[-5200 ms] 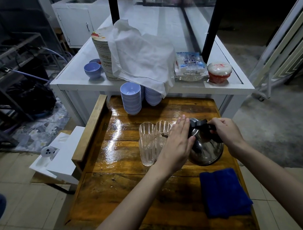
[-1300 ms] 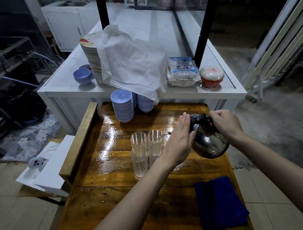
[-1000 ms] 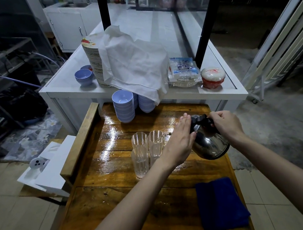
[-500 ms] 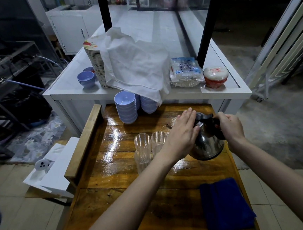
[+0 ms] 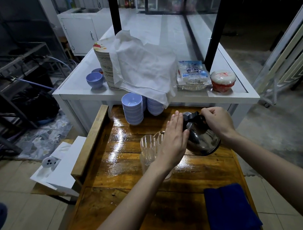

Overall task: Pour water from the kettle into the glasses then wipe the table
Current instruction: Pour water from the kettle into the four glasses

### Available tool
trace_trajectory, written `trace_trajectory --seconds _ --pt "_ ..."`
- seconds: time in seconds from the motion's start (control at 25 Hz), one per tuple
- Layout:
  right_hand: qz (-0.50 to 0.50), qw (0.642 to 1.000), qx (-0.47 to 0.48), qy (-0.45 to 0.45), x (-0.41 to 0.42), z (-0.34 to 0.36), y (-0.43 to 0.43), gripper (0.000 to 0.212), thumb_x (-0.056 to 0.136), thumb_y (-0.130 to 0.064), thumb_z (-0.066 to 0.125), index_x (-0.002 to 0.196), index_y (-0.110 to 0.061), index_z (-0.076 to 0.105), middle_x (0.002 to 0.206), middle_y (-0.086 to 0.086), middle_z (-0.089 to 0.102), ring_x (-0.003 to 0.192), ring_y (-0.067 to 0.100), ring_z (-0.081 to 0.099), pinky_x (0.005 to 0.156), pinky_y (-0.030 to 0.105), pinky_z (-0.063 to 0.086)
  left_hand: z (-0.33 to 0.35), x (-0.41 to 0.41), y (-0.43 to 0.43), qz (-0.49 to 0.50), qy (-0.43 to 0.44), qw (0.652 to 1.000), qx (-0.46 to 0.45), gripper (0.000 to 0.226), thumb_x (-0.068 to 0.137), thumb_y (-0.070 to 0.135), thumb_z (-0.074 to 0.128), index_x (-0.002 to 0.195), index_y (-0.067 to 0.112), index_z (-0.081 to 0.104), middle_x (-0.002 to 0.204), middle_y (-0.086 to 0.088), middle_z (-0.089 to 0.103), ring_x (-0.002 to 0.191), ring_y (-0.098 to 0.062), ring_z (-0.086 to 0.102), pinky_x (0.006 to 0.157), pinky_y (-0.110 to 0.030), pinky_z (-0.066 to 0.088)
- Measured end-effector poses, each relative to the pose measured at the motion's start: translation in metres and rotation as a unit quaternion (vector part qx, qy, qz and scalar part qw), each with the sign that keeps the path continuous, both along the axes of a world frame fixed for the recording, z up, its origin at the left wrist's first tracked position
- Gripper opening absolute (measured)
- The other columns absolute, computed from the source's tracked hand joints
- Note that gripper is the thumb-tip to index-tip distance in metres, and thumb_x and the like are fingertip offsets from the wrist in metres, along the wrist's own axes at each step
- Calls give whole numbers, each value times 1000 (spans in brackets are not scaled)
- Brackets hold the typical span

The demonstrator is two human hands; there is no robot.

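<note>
- The round, mirror-bright steel kettle with a black lid and handle (image 5: 201,138) sits over the far right part of the glossy wet wooden plank table (image 5: 118,165); I cannot tell whether its base rests on the planks or hangs just above them.
- Its body looks close to upright, black top towards the far side, and its spout side faces left towards the glasses, though my left hand hides the spout itself.
- My right hand (image 5: 217,122) is closed round the black handle at the kettle's top right.
- My left hand (image 5: 175,140) is flat, fingers straight and together, the palm pressed against the kettle's left side and lid, gripping nothing.
- The clear ribbed drinking glasses (image 5: 148,151) stand clustered just left of the kettle, partly behind my left wrist; I cannot read their water level.
- A folded dark blue cloth (image 5: 230,210) lies on the near right corner, well apart from the kettle.
- Stacked pale lilac bowls (image 5: 132,109) stand at the table's far edge.
- Beyond, a white counter (image 5: 228,97) carries a stack of plates under a white cloth (image 5: 143,68).
</note>
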State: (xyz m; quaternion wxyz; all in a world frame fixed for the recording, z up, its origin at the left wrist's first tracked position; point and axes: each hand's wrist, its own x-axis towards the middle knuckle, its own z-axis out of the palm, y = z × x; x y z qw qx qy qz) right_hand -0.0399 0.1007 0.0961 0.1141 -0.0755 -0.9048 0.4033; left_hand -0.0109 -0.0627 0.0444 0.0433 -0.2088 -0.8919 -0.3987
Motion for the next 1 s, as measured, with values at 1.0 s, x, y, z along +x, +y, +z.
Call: trace_trajectory --seconds 1.0 --pt "74 995 59 -9 -8 9 -18 39 88 -26 54 53 -12 62 56 7 64 55 21 57 54 34 41 -9 1 -22 -8 -30 999 -21 63 103 32 27 153 12 -6 162 -5 -11 148 -10 -13 120 -27 -6"
